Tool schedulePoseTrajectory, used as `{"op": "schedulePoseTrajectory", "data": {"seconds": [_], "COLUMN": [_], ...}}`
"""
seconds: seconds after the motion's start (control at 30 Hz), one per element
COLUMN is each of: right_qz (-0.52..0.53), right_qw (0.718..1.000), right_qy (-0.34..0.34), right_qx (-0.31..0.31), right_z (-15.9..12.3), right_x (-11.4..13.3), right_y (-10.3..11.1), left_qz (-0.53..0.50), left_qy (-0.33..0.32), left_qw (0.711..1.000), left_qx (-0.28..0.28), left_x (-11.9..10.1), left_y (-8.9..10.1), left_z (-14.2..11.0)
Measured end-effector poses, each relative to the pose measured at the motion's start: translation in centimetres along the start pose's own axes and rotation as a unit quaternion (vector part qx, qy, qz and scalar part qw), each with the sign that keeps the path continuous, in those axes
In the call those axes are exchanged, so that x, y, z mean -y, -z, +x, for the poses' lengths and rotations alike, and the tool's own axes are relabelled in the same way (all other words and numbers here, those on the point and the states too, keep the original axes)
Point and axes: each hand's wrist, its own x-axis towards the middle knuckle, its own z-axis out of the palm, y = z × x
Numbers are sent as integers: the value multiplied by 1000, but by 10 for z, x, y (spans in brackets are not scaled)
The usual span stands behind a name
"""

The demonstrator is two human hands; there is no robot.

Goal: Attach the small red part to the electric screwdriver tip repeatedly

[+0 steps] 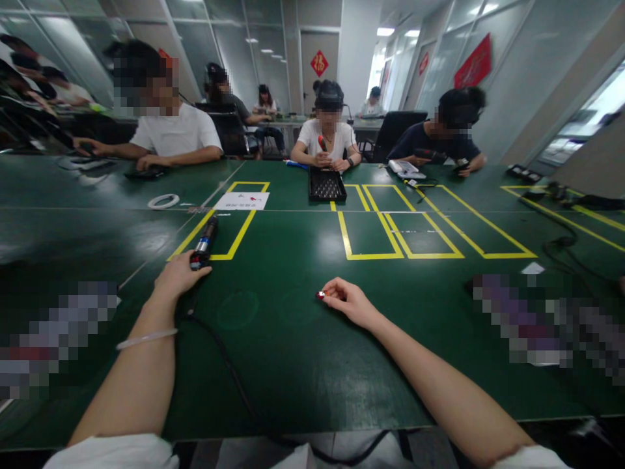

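Note:
My left hand (pixel 180 277) is at the near end of a black cylindrical tool (pixel 207 236) with a blue and silver band. Its thumb lies along the right side and its fingers curl round the left. The tool points away from me, inside the left yellow-taped box. Just above the table, my right hand (pixel 347 302) pinches a small red and silver piece (pixel 320 295) between thumb and fingertips. Its exact kind is too small to make out. A black cable (pixel 222 348) runs from near my left wrist towards the table's front edge.
A white paper sheet (pixel 243 200) and a white ring-shaped roll (pixel 163 202) lie beyond my left hand. Across the green table (pixel 273 384), a person works over a black tray (pixel 327 185). Yellow tape outlines (pixel 371 256) mark the surface. Dark cables (pixel 556 228) lie at right.

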Motion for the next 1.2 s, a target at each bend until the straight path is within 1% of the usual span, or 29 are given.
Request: {"op": "schedulePoseTrajectory", "data": {"seconds": [0.07,0.17,0.27,0.37,0.47,0.7,0.83,0.97,1.07,1.2], "right_qz": [-8,-27,-41,-40,-44,-53,-97,-167,-195,-213], "right_qw": [1000,1000,999,999,999,998,993,981,976,973], "right_qy": [-1,-3,-4,-5,-6,5,27,62,73,71], "right_qx": [-2,-8,-12,-13,-17,-35,-56,-73,-70,-61], "right_z": [0,0,1,2,2,3,3,2,2,4], "right_x": [2,3,3,0,-2,-4,-6,-7,-6,-7], "right_y": [0,-1,-2,-3,-4,-5,-4,0,1,-5], "left_qz": [7,16,19,8,-4,-54,-82,-94,-108,-119], "left_qy": [18,35,42,28,-9,-147,-206,-245,-259,-269], "left_qw": [1000,999,999,1000,1000,987,975,965,959,955], "left_qx": [11,5,0,9,12,29,23,28,37,42], "left_x": [-2,-15,-38,-67,-100,-181,-215,-233,-237,-238], "left_y": [-1,-2,-3,-6,-10,-20,-24,-27,-26,-24], "left_z": [2,-2,-11,-21,-34,-79,-105,-122,-127,-129]}}
